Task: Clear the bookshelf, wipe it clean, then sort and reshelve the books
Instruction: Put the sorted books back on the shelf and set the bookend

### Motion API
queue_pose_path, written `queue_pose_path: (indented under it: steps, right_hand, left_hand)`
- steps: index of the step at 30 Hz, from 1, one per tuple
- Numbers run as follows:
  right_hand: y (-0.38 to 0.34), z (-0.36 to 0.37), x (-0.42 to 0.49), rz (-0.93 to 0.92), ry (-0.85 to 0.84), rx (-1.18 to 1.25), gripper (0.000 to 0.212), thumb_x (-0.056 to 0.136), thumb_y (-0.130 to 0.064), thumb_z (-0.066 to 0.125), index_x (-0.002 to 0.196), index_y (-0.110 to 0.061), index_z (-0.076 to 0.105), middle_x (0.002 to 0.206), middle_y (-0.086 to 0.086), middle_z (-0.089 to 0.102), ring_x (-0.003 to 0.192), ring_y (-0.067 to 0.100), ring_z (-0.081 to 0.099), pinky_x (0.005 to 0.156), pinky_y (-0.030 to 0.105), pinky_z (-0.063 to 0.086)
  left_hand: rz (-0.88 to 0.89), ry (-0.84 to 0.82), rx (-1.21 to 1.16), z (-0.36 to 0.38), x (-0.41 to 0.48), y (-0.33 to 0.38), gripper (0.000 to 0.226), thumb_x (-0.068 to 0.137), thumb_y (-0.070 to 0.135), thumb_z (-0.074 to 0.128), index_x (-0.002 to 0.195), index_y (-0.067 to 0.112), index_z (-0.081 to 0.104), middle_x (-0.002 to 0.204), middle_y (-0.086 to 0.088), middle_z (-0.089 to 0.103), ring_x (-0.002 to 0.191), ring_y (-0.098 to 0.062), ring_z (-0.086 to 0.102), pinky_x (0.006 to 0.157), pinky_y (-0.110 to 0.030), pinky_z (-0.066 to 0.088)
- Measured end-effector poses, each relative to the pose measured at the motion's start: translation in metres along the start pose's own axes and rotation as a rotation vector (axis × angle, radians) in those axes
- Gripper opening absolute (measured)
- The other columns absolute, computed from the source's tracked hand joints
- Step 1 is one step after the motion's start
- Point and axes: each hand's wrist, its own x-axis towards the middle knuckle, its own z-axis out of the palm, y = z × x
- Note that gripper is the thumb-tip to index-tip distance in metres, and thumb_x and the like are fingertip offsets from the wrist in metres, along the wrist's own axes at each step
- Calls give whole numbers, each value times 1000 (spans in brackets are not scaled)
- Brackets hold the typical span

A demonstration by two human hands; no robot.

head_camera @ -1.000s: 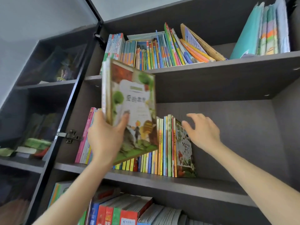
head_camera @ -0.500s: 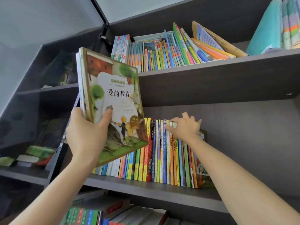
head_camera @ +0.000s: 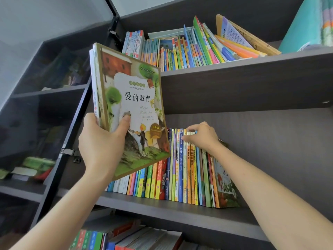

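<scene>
My left hand (head_camera: 100,143) grips a small stack of picture books (head_camera: 129,105), thumb across the front cover with a house and green trees, held up in front of the dark bookshelf (head_camera: 234,91). On the middle shelf stands a row of thin colourful books (head_camera: 180,174). My right hand (head_camera: 201,136) reaches over the tops of these books, its fingers curled round the upper edges of a few spines near the row's right end. The row's left part is hidden behind the held stack.
The upper shelf holds a leaning row of books (head_camera: 189,49) and teal folders (head_camera: 306,27) at far right. More books (head_camera: 126,237) lie on the shelf below. A glass door (head_camera: 45,105) with a metal hinge (head_camera: 67,151) stands open at left.
My left hand has raised the held stack slightly and turned it more upright. My right hand came down from open reach onto the tops of the shelved books and curled round them.
</scene>
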Motion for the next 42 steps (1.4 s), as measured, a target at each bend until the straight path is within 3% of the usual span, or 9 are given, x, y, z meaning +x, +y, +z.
queue_pose_path:
  steps: [4, 8, 13, 17, 22, 32, 38, 42]
  right_hand:
    - [-3, 1, -1, -23, 27, -158, 38, 83, -53, 64, 116, -34, 60, 136, 3, 45, 126, 28, 42, 105, 53, 36]
    - [-4, 5, -2, -26, 79, -157, 43, 80, -55, 65, 116, -33, 60, 135, 4, 45, 125, 27, 41, 103, 52, 38]
    - [-7, 8, -2, -25, 94, -177, 51, 79, -58, 66, 125, -38, 59, 147, 4, 37, 133, 29, 34, 109, 56, 29]
    - [-5, -1, -2, -33, 86, -133, 46, 79, -54, 68, 119, -33, 65, 139, 3, 44, 126, 26, 41, 98, 41, 41]
    - [-1, -12, -1, -58, 58, -113, 40, 80, -50, 68, 115, -30, 66, 135, 3, 46, 123, 24, 42, 82, 31, 38]
    - [-10, -10, -7, 22, 94, -141, 38, 78, -51, 70, 110, -30, 69, 131, 4, 51, 120, 27, 46, 91, 39, 47]
    - [-11, -6, -5, 4, 133, -171, 32, 78, -51, 70, 102, -30, 68, 127, 5, 53, 115, 26, 49, 91, 43, 49]
    - [-9, -9, -7, 56, 161, -235, 39, 72, -57, 73, 102, -33, 66, 127, 5, 50, 119, 28, 46, 101, 52, 41]
  left_hand:
    - [16, 9, 12, 1, 1, -1, 39, 82, 41, 71, 96, 14, 47, 83, 15, 54, 75, -1, 55, 63, -31, 50]
    - [24, 15, 27, 4, -1, -4, 38, 83, 39, 71, 93, 13, 45, 80, 15, 52, 71, 0, 52, 57, -25, 45]
    - [23, 8, 37, 4, -3, -7, 38, 82, 39, 71, 94, 13, 46, 80, 15, 52, 70, 0, 52, 54, -22, 40]
    - [15, -10, 33, 3, -4, -5, 38, 82, 39, 71, 95, 13, 47, 81, 13, 54, 72, -1, 54, 55, -24, 44]
    - [-6, -16, 32, 6, -3, 0, 38, 82, 41, 71, 95, 13, 48, 84, 10, 57, 75, -6, 58, 62, -31, 51]
    - [17, -17, 25, 10, 0, 17, 40, 82, 41, 71, 96, 11, 48, 81, 9, 56, 74, -9, 57, 67, -36, 53]
    - [68, 27, 47, 6, 4, 19, 38, 83, 40, 70, 93, 13, 45, 80, 14, 52, 70, 0, 52, 58, -23, 45]
    - [50, 33, 38, 8, -1, 17, 40, 83, 41, 70, 94, 12, 45, 80, 13, 52, 70, 0, 51, 58, -24, 46]
